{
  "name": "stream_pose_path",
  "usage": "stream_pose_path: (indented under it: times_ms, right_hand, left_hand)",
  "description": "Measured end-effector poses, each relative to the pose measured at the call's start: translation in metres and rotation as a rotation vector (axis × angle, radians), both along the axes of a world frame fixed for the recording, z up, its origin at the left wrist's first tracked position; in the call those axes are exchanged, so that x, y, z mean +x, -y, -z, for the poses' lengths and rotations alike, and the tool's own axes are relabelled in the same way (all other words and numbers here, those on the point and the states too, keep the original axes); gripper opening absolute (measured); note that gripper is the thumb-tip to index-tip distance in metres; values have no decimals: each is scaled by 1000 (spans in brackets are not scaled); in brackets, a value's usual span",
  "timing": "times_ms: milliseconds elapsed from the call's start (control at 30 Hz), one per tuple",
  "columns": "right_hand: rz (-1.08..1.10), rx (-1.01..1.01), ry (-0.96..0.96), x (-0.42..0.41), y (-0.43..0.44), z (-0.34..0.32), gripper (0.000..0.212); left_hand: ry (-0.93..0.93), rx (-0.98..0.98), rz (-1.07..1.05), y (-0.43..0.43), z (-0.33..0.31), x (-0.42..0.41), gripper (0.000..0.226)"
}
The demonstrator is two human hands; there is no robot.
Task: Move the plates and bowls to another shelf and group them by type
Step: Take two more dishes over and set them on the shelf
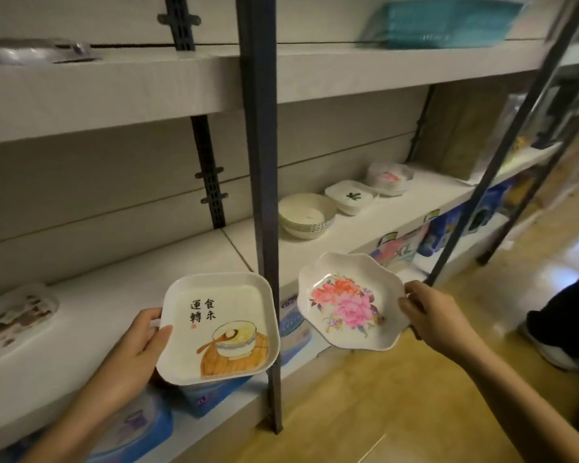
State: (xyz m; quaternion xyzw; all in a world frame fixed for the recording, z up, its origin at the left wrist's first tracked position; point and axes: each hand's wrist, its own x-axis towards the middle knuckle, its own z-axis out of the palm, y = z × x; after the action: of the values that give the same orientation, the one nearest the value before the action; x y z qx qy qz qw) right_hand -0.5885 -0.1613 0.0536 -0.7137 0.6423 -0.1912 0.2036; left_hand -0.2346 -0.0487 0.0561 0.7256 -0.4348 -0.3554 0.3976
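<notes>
A long white shelf (pixel 121 295) with dark metal uprights holds a stack of round ribbed bowls (pixel 306 215), a stack of square dishes (pixel 351 196) and a scalloped stack (pixel 391 178) on its right half. The left hand (pixel 137 349) grips by its edge a glossy rounded-square plate (pixel 219 329), printed with the brush characters 食来運轉, a small red seal and a painted bowl. The right hand (pixel 430 317) pinches the rim of a scalloped plate (pixel 348 300) bearing pink and red flowers.

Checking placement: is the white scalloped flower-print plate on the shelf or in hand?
In hand: right hand grips the white scalloped flower-print plate by its rim.
</notes>
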Motion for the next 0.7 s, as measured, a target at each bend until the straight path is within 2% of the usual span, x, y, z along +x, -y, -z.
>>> stream_pose_path:
  times_ms: [467, 700]
  right_hand:
    - [26, 32, 46, -134, 114, 6, 5]
    - [24, -15, 47, -177, 224, 4, 19]
  left_hand:
    - [-56, -3, -3, 112, 11, -144, 20]
    - [-36, -38, -73, 211, 13, -185, 19]
